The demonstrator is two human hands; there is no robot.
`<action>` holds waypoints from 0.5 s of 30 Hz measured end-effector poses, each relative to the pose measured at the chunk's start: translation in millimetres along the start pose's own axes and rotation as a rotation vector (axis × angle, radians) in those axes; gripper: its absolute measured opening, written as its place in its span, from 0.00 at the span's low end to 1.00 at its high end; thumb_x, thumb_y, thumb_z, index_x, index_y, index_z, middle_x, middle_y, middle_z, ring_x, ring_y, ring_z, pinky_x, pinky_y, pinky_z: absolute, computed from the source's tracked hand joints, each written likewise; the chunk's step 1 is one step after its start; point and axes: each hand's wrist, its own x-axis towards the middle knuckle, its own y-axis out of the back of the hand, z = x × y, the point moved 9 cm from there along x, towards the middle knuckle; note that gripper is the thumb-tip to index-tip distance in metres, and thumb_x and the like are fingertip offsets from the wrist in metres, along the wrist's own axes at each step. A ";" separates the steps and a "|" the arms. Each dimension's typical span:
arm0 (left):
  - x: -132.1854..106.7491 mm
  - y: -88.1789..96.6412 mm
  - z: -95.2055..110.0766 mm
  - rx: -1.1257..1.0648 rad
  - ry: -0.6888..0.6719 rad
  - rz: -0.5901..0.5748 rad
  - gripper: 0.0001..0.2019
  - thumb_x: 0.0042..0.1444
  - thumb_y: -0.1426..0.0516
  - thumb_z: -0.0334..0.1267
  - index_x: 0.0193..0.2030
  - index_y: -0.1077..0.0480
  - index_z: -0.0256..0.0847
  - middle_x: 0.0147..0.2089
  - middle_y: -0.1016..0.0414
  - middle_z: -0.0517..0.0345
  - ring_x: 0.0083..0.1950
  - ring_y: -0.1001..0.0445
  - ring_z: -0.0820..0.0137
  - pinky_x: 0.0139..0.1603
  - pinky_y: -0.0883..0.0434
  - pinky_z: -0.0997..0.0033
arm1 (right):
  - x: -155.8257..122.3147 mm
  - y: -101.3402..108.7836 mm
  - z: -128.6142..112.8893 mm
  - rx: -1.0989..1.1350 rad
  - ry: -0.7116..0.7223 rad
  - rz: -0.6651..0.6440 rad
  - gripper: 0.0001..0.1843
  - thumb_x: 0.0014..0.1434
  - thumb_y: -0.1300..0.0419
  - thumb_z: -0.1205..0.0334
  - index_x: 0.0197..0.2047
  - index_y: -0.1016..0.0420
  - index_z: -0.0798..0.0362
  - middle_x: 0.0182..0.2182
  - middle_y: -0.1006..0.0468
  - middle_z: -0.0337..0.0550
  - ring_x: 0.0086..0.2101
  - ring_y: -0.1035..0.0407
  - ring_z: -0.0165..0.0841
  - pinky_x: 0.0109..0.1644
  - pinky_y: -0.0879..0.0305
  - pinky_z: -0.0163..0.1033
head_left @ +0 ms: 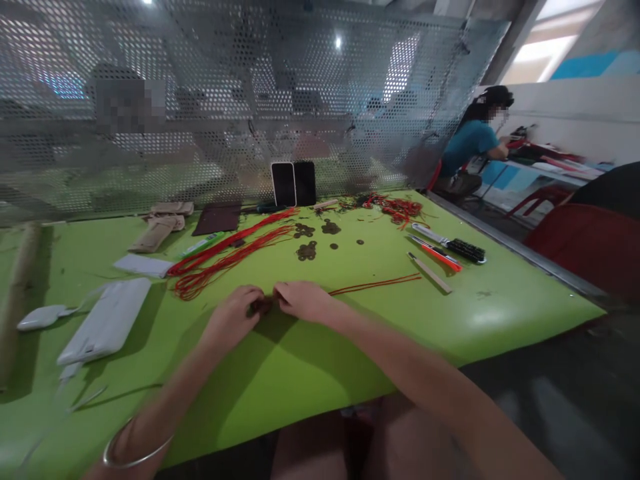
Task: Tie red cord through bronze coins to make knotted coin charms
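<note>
My left hand [236, 313] is closed on dark brown coins [267, 304], partly hidden by the fingers and slightly blurred. Close beside it, my right hand [304, 300] has its fingers pinched at the other side of the coins, where red cord [376, 284] comes out from under the hand. Two strands of that cord run to the right across the green table. Behind my hands lie loose piles of old coins [307, 251] with centre holes. A bundle of long red cords [235, 250] stretches beyond my left hand.
A white power bank [107, 321] with a cable lies at left. A hairbrush [465, 249], an orange-handled tool [436, 255] and a flat stick [430, 272] rest at right. Two phones [284, 185] lean against a perforated metal screen [210, 147]. Another person [467, 147] sits at a far table.
</note>
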 end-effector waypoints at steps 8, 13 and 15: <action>2.2 -9.6 -5.4 -0.117 0.009 -0.032 0.07 0.55 0.49 0.40 0.34 0.32 0.42 0.46 0.28 0.53 0.47 0.30 0.64 0.48 0.31 0.60 | -24.8 12.4 31.0 0.204 -0.071 -0.016 0.11 0.62 0.48 0.57 0.38 0.30 0.55 0.31 0.24 0.44 0.30 0.30 0.32 0.31 0.37 0.35; 5.7 -7.4 -6.6 -0.078 -0.010 -0.096 0.08 0.55 0.47 0.42 0.31 0.32 0.42 0.43 0.27 0.53 0.45 0.29 0.64 0.48 0.32 0.60 | -41.0 15.7 61.1 0.292 -0.145 -0.033 0.10 0.62 0.47 0.58 0.39 0.30 0.55 0.32 0.23 0.43 0.29 0.30 0.31 0.31 0.36 0.35; 17.4 -4.7 -3.8 -0.060 -0.021 -0.191 0.09 0.54 0.47 0.44 0.33 0.30 0.43 0.44 0.27 0.54 0.46 0.30 0.64 0.49 0.32 0.62 | -41.2 13.1 66.9 0.310 -0.168 -0.037 0.11 0.62 0.47 0.57 0.40 0.29 0.54 0.32 0.23 0.43 0.29 0.29 0.31 0.31 0.35 0.35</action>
